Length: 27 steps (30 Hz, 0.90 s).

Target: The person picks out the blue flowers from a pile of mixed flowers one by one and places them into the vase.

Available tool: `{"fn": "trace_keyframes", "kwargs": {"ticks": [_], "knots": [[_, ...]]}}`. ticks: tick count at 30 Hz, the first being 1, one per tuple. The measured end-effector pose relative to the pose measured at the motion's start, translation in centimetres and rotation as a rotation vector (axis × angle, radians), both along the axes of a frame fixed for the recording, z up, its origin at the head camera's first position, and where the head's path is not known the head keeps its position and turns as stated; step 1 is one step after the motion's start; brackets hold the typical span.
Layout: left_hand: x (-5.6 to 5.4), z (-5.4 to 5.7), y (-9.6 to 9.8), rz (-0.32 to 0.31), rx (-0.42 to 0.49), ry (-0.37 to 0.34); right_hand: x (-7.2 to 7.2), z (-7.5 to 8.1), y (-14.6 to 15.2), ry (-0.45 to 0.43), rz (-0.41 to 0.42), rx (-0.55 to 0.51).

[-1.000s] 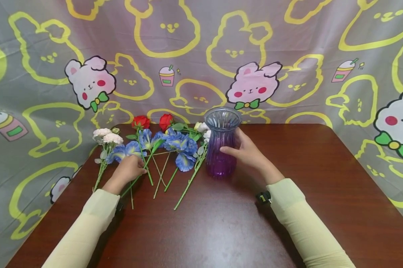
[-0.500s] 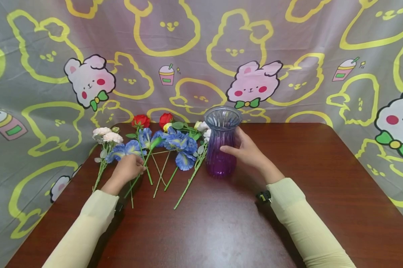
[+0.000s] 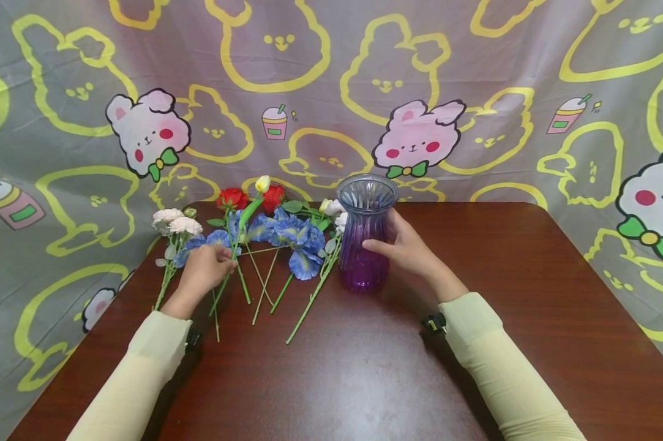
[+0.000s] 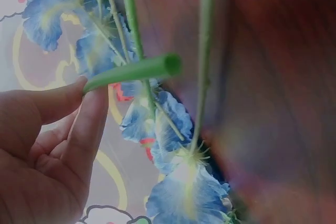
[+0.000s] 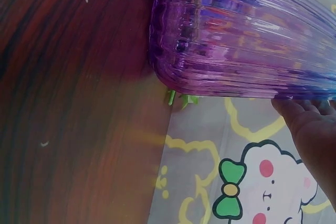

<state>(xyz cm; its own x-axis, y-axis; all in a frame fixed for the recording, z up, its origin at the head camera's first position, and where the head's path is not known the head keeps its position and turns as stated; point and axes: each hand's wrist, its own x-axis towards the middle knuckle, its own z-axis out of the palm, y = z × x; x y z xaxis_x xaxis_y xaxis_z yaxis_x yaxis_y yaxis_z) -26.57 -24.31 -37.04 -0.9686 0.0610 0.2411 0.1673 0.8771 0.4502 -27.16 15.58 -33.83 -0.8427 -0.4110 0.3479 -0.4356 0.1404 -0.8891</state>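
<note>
Left grip [image 3: 201, 269] pinching green-stemmed yellow artificial tulip [image 3: 247, 214], bud [image 3: 262, 184] just raised toward back edge of bench [image 3: 485, 263], so likely picked free; right grip [image 3: 414, 257] round ribbed purple glass vase [image 3: 360, 229]

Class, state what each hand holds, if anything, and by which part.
Left hand: yellow flower, pinched by its green stem. Right hand: purple vase, held by its side, below the rim.

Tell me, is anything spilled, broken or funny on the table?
Nothing looks spilled or broken. The ribbed, see-through purple vase stands upright on the shiny brown table. Only the ruffled blue flowers left of the vase look messy: thin green stems lie crossed there.
</note>
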Motion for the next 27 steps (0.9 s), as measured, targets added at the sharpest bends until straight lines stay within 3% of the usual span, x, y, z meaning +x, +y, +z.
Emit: {"fn": "trace_keyframes", "kwargs": {"ticks": [6, 13, 17, 27], "knots": [[0.4, 0.5, 1.2, -0.016, 0.074, 0.049, -0.1, 0.0, 0.0, -0.007, -0.007, 0.0], [1.4, 0.4, 4.1, -0.079, 0.151, 0.013, -1.3, -1.5, 0.3, -0.009, -0.001, -0.016], [1.9, 0.4, 5.9, -0.134, 0.15, -0.009, -1.9, -2.3, 0.4, -0.006, -0.013, -0.019], [3.1, -0.2, 10.2, -0.275, 0.138, -0.045, -1.8, -2.3, 0.4, 0.013, -0.011, -0.026]]}}
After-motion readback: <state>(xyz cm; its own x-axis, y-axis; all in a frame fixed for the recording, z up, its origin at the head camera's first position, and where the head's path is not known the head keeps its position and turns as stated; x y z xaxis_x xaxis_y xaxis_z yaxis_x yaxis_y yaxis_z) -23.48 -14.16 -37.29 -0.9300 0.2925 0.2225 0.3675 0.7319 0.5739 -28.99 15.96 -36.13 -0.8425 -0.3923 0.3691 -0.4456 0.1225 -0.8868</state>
